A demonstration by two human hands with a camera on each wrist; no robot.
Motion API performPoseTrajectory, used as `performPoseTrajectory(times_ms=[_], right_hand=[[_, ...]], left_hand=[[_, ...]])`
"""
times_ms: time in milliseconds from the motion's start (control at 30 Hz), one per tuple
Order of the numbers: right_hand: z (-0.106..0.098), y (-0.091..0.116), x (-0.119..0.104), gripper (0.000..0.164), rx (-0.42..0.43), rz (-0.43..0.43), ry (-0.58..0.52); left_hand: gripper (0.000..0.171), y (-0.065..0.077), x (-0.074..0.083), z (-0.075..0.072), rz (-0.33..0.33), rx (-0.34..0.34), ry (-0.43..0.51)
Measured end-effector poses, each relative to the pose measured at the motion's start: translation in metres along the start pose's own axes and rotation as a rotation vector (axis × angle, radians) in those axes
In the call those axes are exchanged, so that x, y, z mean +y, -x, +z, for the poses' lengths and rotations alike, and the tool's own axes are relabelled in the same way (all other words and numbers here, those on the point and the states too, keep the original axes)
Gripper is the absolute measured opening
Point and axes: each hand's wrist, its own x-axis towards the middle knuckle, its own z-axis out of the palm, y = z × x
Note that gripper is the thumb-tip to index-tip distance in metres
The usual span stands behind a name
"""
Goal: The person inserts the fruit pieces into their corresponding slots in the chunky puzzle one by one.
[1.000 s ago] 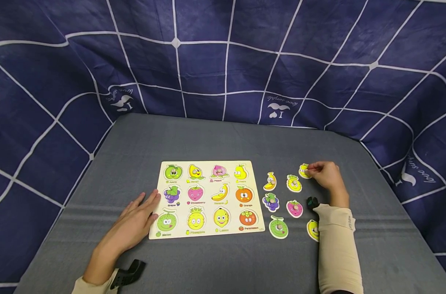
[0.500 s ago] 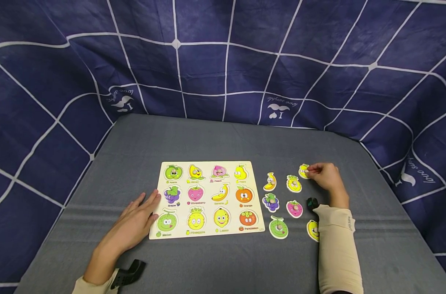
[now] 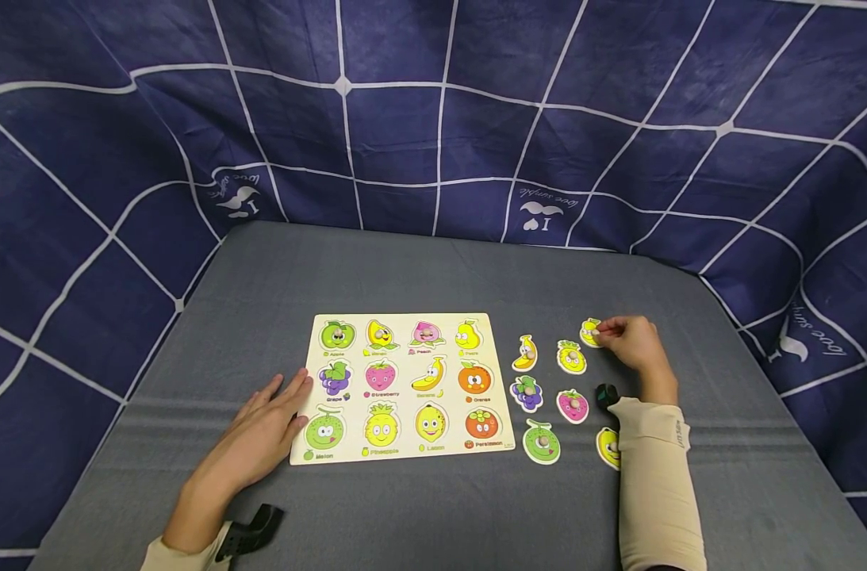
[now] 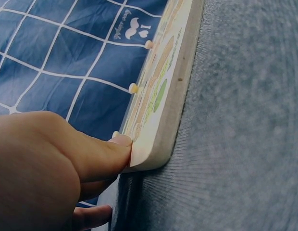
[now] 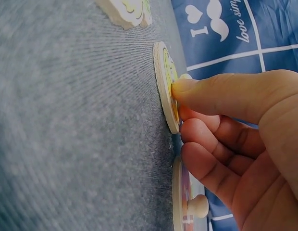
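My right hand (image 3: 631, 339) pinches a yellow fruit puzzle piece (image 5: 164, 89) at its knob, thumb on one side, at the back right of the loose pieces. That piece lies on the grey cloth, partly hidden by my fingers. My left hand (image 3: 260, 434) rests along the left edge of the wooden fruit puzzle board (image 3: 403, 454), fingers relaxed. In the left wrist view its thumb (image 4: 121, 140) touches the board's corner. Apple (image 3: 338, 336) and peach (image 3: 427, 334) pieces with knobs sit in the board's back row.
Between board and right arm lie banana (image 3: 524, 354), pineapple (image 3: 572, 358), grape (image 3: 526, 394), strawberry (image 3: 573, 406) and melon (image 3: 542, 442) pieces. Another yellow piece (image 3: 608, 448) is partly covered by the right sleeve (image 3: 657, 484). A blue checked curtain (image 3: 390, 131) stands behind the grey table (image 3: 419, 270).
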Motion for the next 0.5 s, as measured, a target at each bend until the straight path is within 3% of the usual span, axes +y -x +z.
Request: performPoseTrajectory(times_ms=[500], right_hand=[[-0.0005,0.0001,-0.0095,0.016,0.011,0.005,0.030]], left_hand=[[0.055,0.0000,0.0011,-0.0005,0.003,0.009,-0.005]])
